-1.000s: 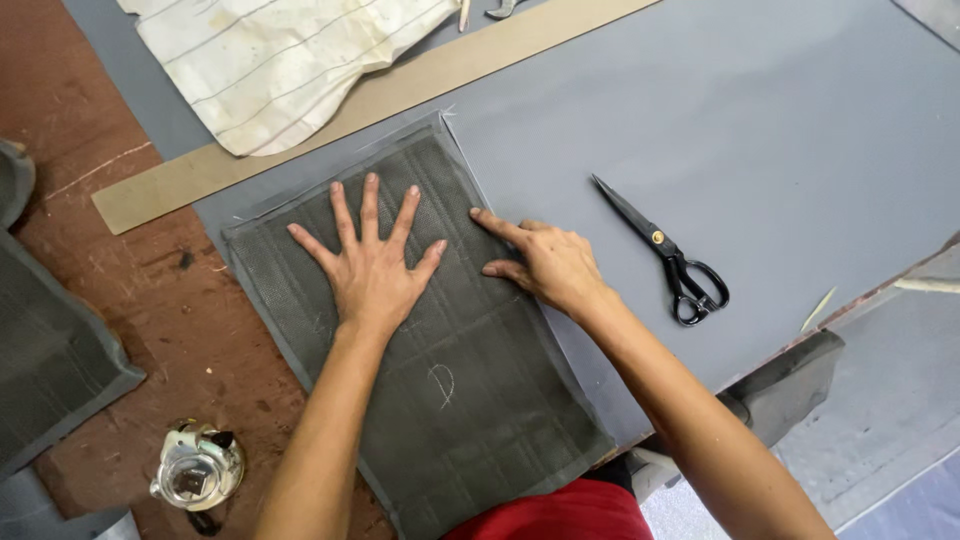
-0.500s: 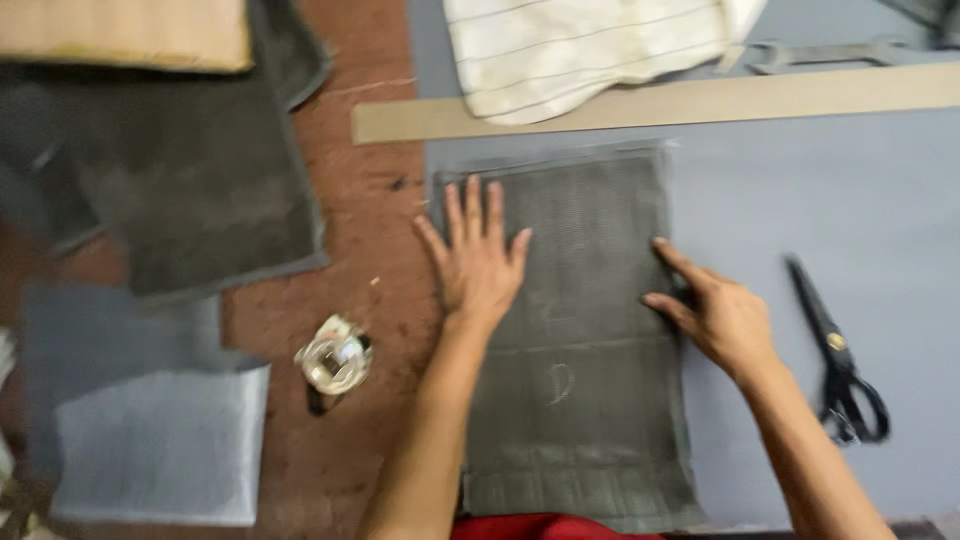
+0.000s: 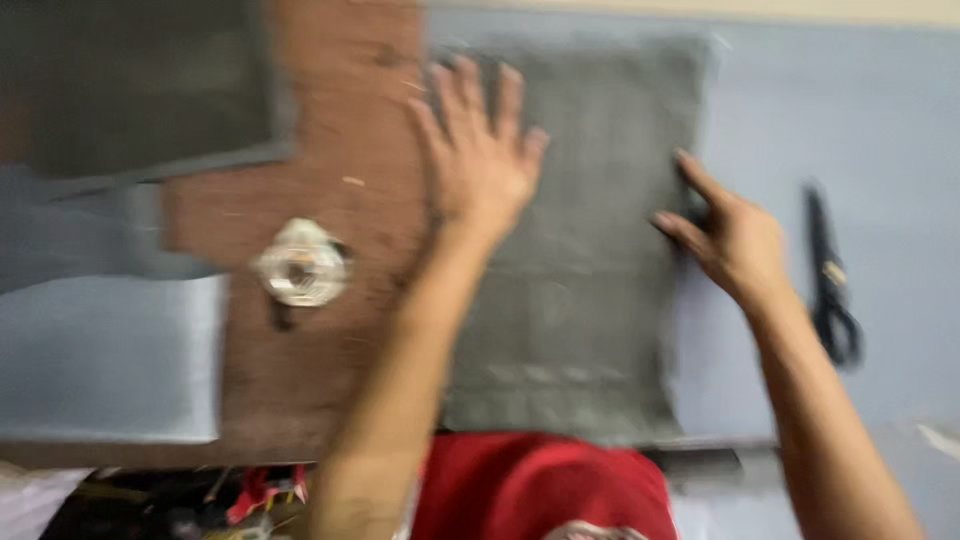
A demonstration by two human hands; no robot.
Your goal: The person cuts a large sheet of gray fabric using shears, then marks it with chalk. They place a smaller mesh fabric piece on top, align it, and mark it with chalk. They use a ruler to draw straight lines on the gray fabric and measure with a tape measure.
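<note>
A dark grey rectangular fabric piece [image 3: 590, 300] lies flat, partly on the brown table and partly on a light grey sheet [image 3: 880, 130]. My left hand [image 3: 480, 160] is spread flat with fingers apart near the piece's upper left edge, half over the brown wood. My right hand [image 3: 730, 235] presses its fingertips on the piece's right edge. Neither hand grips anything. The frame is motion-blurred.
Black scissors [image 3: 830, 275] lie on the grey sheet right of my right hand. A clear tape roll [image 3: 300, 265] sits on the brown table [image 3: 330, 120]. Dark fabric [image 3: 130, 90] lies at upper left, a pale blue-grey piece [image 3: 100, 350] at lower left.
The view has swung further left and closer. My left hand has slid toward the fabric's left edge; my right hand stays at its right edge.
</note>
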